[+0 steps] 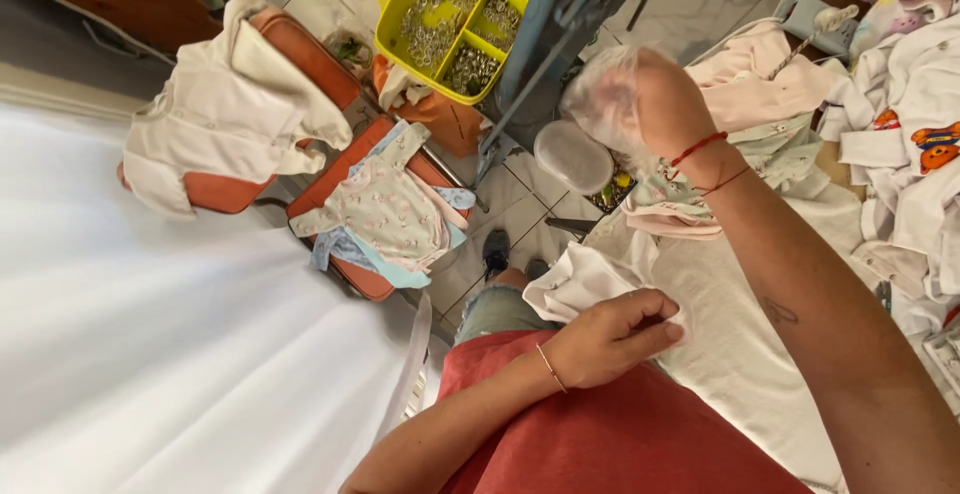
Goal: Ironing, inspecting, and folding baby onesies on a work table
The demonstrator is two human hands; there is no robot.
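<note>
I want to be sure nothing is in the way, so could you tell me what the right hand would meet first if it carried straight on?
Probably the blue-grey stand just beyond the right hand and its clear bag; depth is hard to judge.

My left hand (612, 334) pinches a small white garment (580, 282) near my red shirt (620, 434). My right hand (665, 104) is raised, closed around a clear plastic bag (600, 99). At far left, a yellow tray (450, 19) holds metal snaps
</note>
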